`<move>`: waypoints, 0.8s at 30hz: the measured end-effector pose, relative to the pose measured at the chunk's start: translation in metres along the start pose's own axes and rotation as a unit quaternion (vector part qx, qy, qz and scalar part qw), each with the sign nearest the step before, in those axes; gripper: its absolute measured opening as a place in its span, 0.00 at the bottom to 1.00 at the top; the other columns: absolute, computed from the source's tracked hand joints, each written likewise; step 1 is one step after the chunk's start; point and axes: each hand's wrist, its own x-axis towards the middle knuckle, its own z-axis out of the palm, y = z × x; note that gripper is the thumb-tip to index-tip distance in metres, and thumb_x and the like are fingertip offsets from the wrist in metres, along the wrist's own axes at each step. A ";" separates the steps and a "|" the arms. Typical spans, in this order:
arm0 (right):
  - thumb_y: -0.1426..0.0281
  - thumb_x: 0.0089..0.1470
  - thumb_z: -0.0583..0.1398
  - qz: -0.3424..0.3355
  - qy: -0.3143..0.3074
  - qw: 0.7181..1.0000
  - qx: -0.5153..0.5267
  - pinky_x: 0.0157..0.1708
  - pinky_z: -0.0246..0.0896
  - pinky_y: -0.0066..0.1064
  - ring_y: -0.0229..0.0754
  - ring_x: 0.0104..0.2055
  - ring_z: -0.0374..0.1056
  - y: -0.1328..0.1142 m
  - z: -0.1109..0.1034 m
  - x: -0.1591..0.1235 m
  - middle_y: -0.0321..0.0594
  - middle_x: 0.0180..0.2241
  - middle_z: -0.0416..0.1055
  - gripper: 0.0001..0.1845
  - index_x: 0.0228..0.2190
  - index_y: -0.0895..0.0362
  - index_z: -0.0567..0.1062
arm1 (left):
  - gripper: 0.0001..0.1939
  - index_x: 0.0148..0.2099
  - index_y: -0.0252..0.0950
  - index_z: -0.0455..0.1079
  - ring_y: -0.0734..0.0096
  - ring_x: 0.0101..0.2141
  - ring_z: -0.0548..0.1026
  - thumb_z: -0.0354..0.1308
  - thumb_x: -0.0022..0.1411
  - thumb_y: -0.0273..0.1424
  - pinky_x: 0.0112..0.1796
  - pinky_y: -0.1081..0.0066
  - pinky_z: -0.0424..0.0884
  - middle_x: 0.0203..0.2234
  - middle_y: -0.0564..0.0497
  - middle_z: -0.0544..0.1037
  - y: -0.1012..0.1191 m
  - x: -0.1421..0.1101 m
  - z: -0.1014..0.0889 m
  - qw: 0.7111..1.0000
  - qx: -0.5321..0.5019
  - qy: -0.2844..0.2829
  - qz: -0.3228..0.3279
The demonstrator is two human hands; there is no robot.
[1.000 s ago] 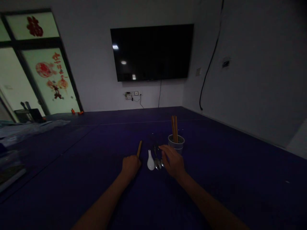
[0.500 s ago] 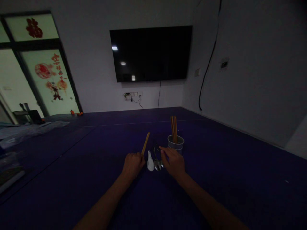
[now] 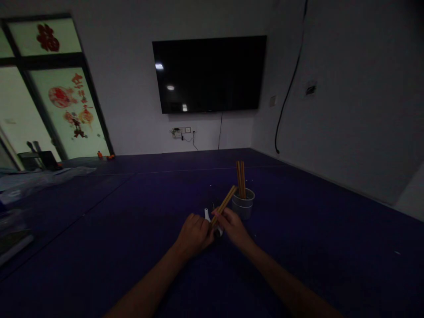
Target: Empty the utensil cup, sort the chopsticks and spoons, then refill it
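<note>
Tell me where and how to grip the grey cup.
I'd take the grey cup around its outer wall, from the right: it stands upright, standing chopsticks rise from its mouth, and the right hand and held chopsticks crowd its left.

On my feed, a cup [image 3: 243, 208] stands on the broad surface [image 3: 298, 247], with upright chopsticks [image 3: 240, 179] in it. I see it beyond and slightly right of my right hand [image 3: 235, 229]. Slanting chopsticks [image 3: 228, 198] run from my left hand [image 3: 194, 234] past the right, far ends just left of the cup. A spoon [image 3: 207, 214] lies to their left. Behind everything, a screen [image 3: 212, 75] hangs above wall sockets [image 3: 185, 130]; a door [image 3: 68, 110] stands far left.
</note>
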 end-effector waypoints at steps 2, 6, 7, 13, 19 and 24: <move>0.53 0.51 0.57 -0.003 -0.007 1.000 0.005 0.20 0.56 0.26 0.35 0.21 0.61 -0.002 0.003 -0.002 0.33 0.21 0.65 0.19 0.30 0.57 0.71 | 0.10 0.29 0.36 0.64 0.67 0.27 0.69 0.46 0.61 0.30 0.32 0.66 0.62 0.20 0.49 0.68 -0.002 -0.001 -0.002 1.000 0.003 0.009 -0.002; 0.52 0.54 0.54 -0.019 0.013 1.000 -0.020 0.20 0.55 0.26 0.35 0.21 0.60 -0.014 -0.001 -0.003 0.32 0.20 0.62 0.19 0.30 0.56 0.71 | 0.13 0.30 0.36 0.65 0.67 0.28 0.68 0.44 0.64 0.34 0.32 0.66 0.62 0.21 0.49 0.69 -0.003 -0.003 -0.006 1.000 -0.016 0.013 -0.017; 0.52 0.55 0.53 -0.029 0.035 0.999 -0.022 0.19 0.54 0.26 0.35 0.20 0.59 -0.018 -0.004 -0.002 0.31 0.19 0.61 0.20 0.30 0.56 0.71 | 0.13 0.32 0.36 0.65 0.67 0.28 0.68 0.44 0.64 0.35 0.33 0.66 0.62 0.22 0.48 0.69 -0.003 -0.003 -0.007 0.999 -0.027 0.014 -0.023; 0.52 0.58 0.48 -0.166 0.277 0.944 -0.068 0.18 0.50 0.27 0.35 0.18 0.54 -0.045 -0.043 0.008 0.30 0.19 0.55 0.19 0.31 0.54 0.64 | 0.13 0.35 0.36 0.66 0.67 0.29 0.68 0.42 0.65 0.33 0.34 0.66 0.61 0.26 0.48 0.72 -0.003 -0.004 -0.003 0.995 -0.052 0.000 -0.084; 0.50 0.58 0.44 -0.191 0.415 0.864 -0.214 0.25 0.52 0.30 0.38 0.23 0.57 -0.048 -0.084 0.024 0.34 0.23 0.58 0.23 0.33 0.56 0.65 | 0.13 0.36 0.36 0.66 0.68 0.30 0.69 0.42 0.65 0.34 0.35 0.67 0.62 0.27 0.48 0.73 -0.005 -0.004 0.002 0.990 -0.040 -0.048 -0.125; 0.53 0.59 0.42 -0.127 0.349 0.863 -0.343 0.29 0.53 0.33 0.45 0.30 0.64 -0.041 -0.101 0.038 0.43 0.29 0.68 0.25 0.33 0.57 0.68 | 0.12 0.37 0.36 0.65 0.67 0.31 0.69 0.42 0.65 0.33 0.36 0.67 0.62 0.29 0.47 0.74 -0.007 -0.005 0.004 0.988 -0.041 -0.067 -0.135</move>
